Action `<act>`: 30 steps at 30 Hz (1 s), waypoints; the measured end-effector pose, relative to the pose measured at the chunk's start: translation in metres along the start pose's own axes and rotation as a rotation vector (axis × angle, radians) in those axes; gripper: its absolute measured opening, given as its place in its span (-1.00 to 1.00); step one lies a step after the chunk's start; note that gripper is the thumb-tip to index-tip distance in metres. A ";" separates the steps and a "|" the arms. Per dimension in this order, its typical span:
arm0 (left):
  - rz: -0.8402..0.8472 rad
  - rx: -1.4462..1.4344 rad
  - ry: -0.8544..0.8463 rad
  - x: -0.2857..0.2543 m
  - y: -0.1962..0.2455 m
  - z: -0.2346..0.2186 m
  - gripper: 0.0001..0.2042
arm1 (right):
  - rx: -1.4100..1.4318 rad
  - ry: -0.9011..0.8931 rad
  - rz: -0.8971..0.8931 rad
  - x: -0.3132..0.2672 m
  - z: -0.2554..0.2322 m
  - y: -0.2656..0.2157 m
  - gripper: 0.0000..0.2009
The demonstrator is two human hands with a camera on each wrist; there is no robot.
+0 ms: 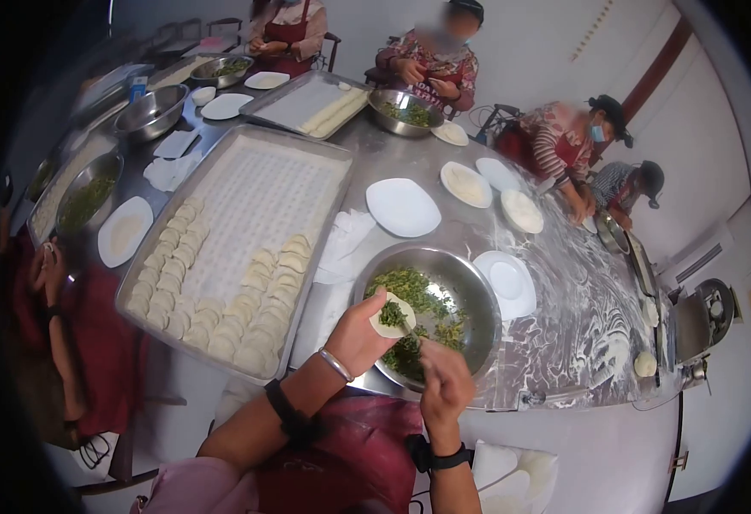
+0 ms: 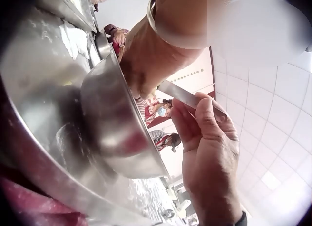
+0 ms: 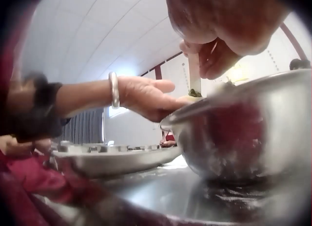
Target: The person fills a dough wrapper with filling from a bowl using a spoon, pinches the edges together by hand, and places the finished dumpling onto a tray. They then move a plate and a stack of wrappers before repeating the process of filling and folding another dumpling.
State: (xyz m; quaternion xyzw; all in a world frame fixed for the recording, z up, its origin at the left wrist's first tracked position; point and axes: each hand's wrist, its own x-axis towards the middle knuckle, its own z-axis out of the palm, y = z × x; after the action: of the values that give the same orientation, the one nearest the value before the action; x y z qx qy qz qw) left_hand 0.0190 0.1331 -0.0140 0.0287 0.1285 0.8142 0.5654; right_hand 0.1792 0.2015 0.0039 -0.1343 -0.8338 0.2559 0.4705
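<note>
My left hand (image 1: 354,341) is palm up over the near side of a steel bowl (image 1: 483,313), carrying a round dumpling wrapper (image 1: 384,329) on its fingers. A small heap of chopped green filling lies on the wrapper. In the right wrist view the left thumb stands straight, apart from the wrapper. My right hand (image 1: 446,377) grips a flat metal spatula (image 2: 183,95), its fingers and thumb pinching the handle end. The blade's tip meets the filling on the wrapper. More green filling (image 1: 410,287) covers part of the bowl's bottom.
Left of the bowl lies a large metal tray (image 1: 320,248) with rows of folded dumplings (image 1: 251,330). White plates (image 1: 403,207) stand beyond the bowl. Flour dusts the steel table (image 1: 564,317) on the right. Several other people sit around it, with more bowls and trays.
</note>
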 end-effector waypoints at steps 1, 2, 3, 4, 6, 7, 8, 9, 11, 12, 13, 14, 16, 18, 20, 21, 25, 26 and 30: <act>0.003 0.002 0.000 -0.001 0.001 0.000 -0.64 | 0.061 0.009 -0.031 -0.003 0.005 -0.002 -0.80; 0.003 0.005 -0.002 -0.002 0.002 -0.001 -0.64 | 0.057 0.012 -0.012 -0.004 0.005 -0.002 -0.80; 0.004 0.007 0.007 -0.004 0.002 -0.002 -0.63 | 0.051 0.017 0.006 -0.004 0.003 -0.001 -0.81; 0.004 0.009 0.015 -0.006 0.003 -0.002 -0.63 | 0.043 0.022 0.025 -0.003 0.000 -0.001 -0.81; 0.000 0.007 0.018 -0.010 0.003 0.001 -0.62 | 0.192 0.092 0.269 0.002 -0.008 -0.003 -0.89; -0.001 0.003 0.014 -0.012 0.004 0.005 -0.62 | 0.337 0.156 0.426 0.003 -0.010 -0.004 -0.88; -0.001 -0.001 0.010 -0.015 0.005 0.009 -0.62 | 0.482 0.220 0.583 0.005 -0.012 -0.004 -0.86; -0.009 -0.006 0.009 -0.017 0.005 0.011 -0.61 | 0.545 0.265 0.641 0.009 -0.014 -0.006 -0.79; -0.026 -0.014 0.007 -0.020 0.006 0.012 -0.61 | 0.700 0.305 0.759 0.015 -0.019 -0.004 -0.79; -0.026 0.000 0.001 -0.021 0.005 0.011 -0.61 | 0.778 0.325 0.817 0.016 -0.021 -0.003 -0.78; -0.027 0.014 -0.005 -0.022 0.004 0.008 -0.60 | 0.810 0.325 0.872 0.015 -0.019 0.001 -0.81; -0.027 0.029 -0.011 -0.023 0.003 0.007 -0.60 | 0.826 0.306 0.902 0.015 -0.018 0.002 -0.81; -0.021 0.036 -0.002 -0.027 0.002 0.011 -0.63 | 0.859 0.269 0.958 0.015 -0.014 0.003 -0.82; -0.020 0.059 -0.001 -0.029 0.000 0.009 -0.63 | 0.834 0.272 0.966 0.014 -0.010 0.006 -0.82; -0.027 0.096 -0.009 -0.031 -0.001 0.000 -0.60 | 0.802 0.274 0.966 0.013 -0.007 0.010 -0.82; 0.002 0.241 -0.018 -0.033 0.000 -0.001 -0.60 | 0.796 0.271 0.973 0.013 -0.006 0.010 -0.82; 0.000 0.231 0.009 -0.039 0.002 0.006 -0.67 | 0.793 0.267 1.009 0.017 -0.007 0.008 -0.83; -0.029 0.081 0.031 -0.039 0.002 0.008 -0.70 | 0.797 0.267 1.019 0.018 -0.008 0.007 -0.83; 0.023 0.301 -0.019 -0.037 0.001 -0.002 -0.60 | 0.812 0.279 1.017 0.023 -0.016 0.004 -0.84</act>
State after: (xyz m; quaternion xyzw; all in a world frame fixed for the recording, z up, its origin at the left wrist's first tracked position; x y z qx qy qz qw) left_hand 0.0315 0.0980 -0.0119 0.1222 0.2436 0.7920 0.5463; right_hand 0.1807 0.2206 0.0247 -0.3547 -0.4351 0.7200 0.4079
